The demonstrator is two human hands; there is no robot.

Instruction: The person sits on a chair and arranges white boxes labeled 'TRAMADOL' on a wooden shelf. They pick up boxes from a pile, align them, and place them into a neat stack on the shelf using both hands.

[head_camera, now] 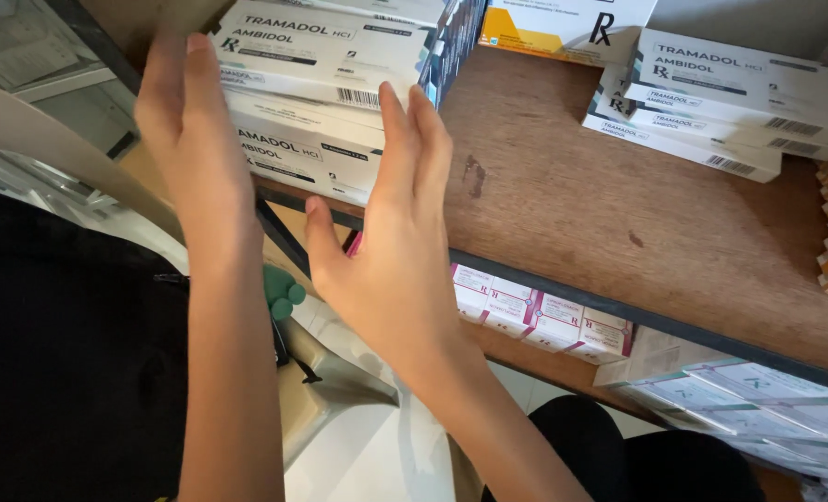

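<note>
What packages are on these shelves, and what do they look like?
Stack of white boxes: flat, black-striped, left shelf end, between both hands.
Second white stack: flat boxes, shelf's back right.
Yellow-and-white box: top centre.
Pink-and-white cartons: small, lower shelf.
Pale teal-striped boxes: bottom right.

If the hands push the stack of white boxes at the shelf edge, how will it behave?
The stack of white boxes probably slides easily on the wooden shelf. The boxes look like light, stiff cardboard. Loosely stacked near the edge, the top ones may shift or tip, though the left hand and right hand flank them.
</note>
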